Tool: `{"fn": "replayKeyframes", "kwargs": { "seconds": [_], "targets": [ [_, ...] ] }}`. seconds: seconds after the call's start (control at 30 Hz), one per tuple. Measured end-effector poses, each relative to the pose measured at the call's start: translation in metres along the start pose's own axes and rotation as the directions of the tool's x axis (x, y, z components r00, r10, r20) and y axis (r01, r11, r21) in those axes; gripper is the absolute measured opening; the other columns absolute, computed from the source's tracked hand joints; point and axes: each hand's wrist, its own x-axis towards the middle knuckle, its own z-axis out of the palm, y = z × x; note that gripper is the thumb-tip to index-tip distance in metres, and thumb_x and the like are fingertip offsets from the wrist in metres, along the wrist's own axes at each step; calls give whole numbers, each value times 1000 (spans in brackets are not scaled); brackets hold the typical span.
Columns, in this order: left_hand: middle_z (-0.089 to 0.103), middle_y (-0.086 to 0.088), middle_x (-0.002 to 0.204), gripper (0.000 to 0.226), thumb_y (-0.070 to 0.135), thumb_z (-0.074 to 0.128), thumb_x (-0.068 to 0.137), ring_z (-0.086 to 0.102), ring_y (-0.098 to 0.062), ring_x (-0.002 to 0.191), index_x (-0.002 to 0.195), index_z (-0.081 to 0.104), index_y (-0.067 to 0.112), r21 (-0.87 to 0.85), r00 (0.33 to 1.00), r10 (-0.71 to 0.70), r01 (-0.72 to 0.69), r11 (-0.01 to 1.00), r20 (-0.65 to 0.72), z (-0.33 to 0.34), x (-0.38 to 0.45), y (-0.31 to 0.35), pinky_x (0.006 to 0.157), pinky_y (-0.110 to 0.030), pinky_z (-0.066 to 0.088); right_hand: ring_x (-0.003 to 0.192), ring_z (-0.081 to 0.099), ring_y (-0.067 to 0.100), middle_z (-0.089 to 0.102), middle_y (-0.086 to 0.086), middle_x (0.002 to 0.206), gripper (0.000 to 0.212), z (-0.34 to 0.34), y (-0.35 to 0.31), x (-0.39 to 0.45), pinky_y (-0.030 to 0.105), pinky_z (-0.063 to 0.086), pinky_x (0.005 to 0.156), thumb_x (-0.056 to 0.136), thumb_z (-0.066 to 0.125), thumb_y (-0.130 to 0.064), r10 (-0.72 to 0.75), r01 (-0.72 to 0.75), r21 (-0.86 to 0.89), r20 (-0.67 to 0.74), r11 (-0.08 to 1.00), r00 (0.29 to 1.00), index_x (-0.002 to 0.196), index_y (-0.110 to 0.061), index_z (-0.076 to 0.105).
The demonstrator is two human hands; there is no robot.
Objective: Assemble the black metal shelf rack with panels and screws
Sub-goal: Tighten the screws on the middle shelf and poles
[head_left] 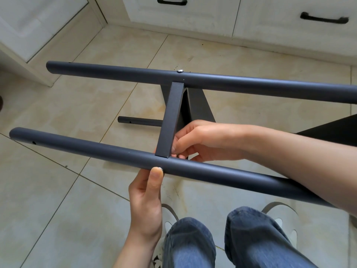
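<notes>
Two long black metal tubes run left to right, a near tube (96, 149) and a far tube (116, 73). A flat black panel (171, 117) spans between them. A silver screw head (180, 70) sits on the far tube above the panel. My left hand (147, 202) comes up from below; its thumb presses a small silver screw head (159, 168) against the near tube's front. My right hand (195, 141) reaches in from the right, fingers curled at the panel's near end behind the near tube; what they hold is hidden.
A third black tube (139, 122) lies lower down on the tiled floor behind the panel. More black panel surfaces (199, 105) hang below the far tube. White cabinets with black handles (324, 18) line the back. My jeans-clad knees (193, 244) and shoes fill the bottom.
</notes>
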Motion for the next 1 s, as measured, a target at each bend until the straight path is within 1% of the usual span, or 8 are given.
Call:
{"fn": "replayKeyframes", "kwargs": {
  "seconds": [0.1, 0.33, 0.47, 0.6, 0.73, 0.87, 0.93, 1.0],
  "targets": [
    [75, -8, 111, 55, 71, 74, 73, 66, -35, 115, 108, 77, 28, -4, 1000, 0, 0, 1000, -1, 1, 0, 0, 96, -29, 51, 66, 59, 13, 64, 3, 67, 31, -1, 2, 2, 25, 50, 69, 95, 58, -10, 3, -3, 4, 2, 1000, 1000, 66, -11, 68],
    [74, -9, 110, 56, 71, 74, 73, 66, -35, 114, 108, 77, 26, -11, 1000, 6, -6, 1000, 5, 1, 0, 0, 96, -29, 52, 69, 57, 13, 63, 4, 68, 38, -2, 3, 4, 27, 49, 72, 95, 60, -15, 9, -9, -33, 4, 999, 1000, 59, -15, 70],
    [75, -8, 110, 55, 70, 74, 74, 66, -35, 114, 108, 77, 27, -11, 1000, 15, -15, 1000, 8, 2, 1, 0, 96, -29, 52, 70, 59, 12, 65, 1, 69, 32, -4, 2, 3, 24, 51, 70, 96, 58, -15, -3, 3, -19, 32, 1000, 999, 67, -14, 71],
    [76, -4, 108, 51, 69, 72, 77, 69, -27, 110, 108, 77, 28, -2, 1000, 26, -26, 1000, 16, 4, 1, 2, 93, -26, 52, 70, 62, 11, 68, -1, 70, 37, -6, 3, 3, 23, 53, 67, 95, 61, -14, -5, 6, -19, 57, 1000, 998, 61, -21, 74],
    [76, -2, 106, 50, 70, 72, 76, 69, -24, 108, 106, 78, 30, 3, 999, 33, -33, 999, 20, 3, 0, 2, 92, -24, 52, 76, 60, 16, 66, 3, 73, 34, -7, 5, 5, 26, 54, 73, 94, 61, -17, 9, -8, -14, 62, 1000, 998, 62, -19, 74],
    [75, -5, 105, 54, 71, 73, 74, 69, -27, 109, 106, 78, 28, 1, 999, 30, -30, 1000, 19, 2, 0, -1, 92, -25, 52, 86, 57, 24, 64, 10, 83, 28, -7, 6, 7, 32, 50, 82, 95, 61, -19, 22, -21, -19, 49, 1000, 999, 70, -12, 73],
    [75, -3, 106, 53, 71, 72, 74, 68, -26, 109, 107, 77, 30, 4, 999, 33, -33, 999, 26, 1, 0, -2, 92, -24, 52, 86, 57, 24, 64, 11, 84, 27, -7, 6, 7, 32, 50, 82, 95, 61, -20, 20, -19, -22, 49, 1000, 999, 72, -11, 72],
    [75, -3, 107, 51, 71, 71, 76, 68, -26, 111, 108, 77, 31, 4, 999, 35, -36, 999, 36, 0, 1, -3, 93, -25, 52, 82, 59, 20, 66, 6, 79, 28, -7, 6, 6, 30, 51, 78, 95, 61, -19, 1, 1, -31, 47, 1000, 999, 70, -15, 73]
  ]
}}
